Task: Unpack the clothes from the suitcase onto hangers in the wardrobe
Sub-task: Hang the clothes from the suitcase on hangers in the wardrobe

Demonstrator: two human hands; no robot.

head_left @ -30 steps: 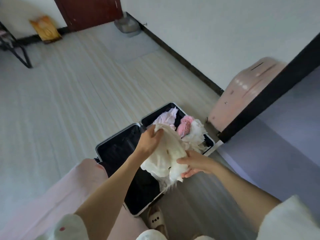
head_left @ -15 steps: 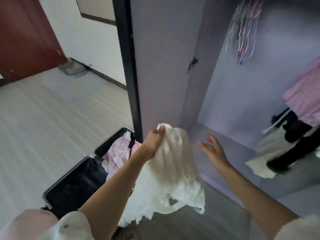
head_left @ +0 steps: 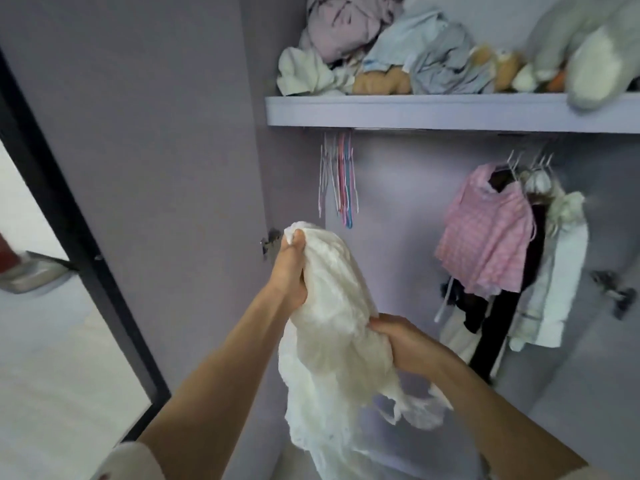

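Two hands — left hand [head_left: 291, 271], right hand [head_left: 401, 342] — fingers clamped on one white garment [head_left: 332, 327]

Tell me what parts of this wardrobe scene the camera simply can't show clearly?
Head view, the only one:
- White garment: its kind is unclear, bunched in the left hand and right hand; its hem is cut off by the bottom edge.
- Rail: hidden behind the shelf.
- Empty hangers: too thin and blurred to count.
- Dark clothes: largely covered by the pink checked top.
- Suitcase: out of frame.
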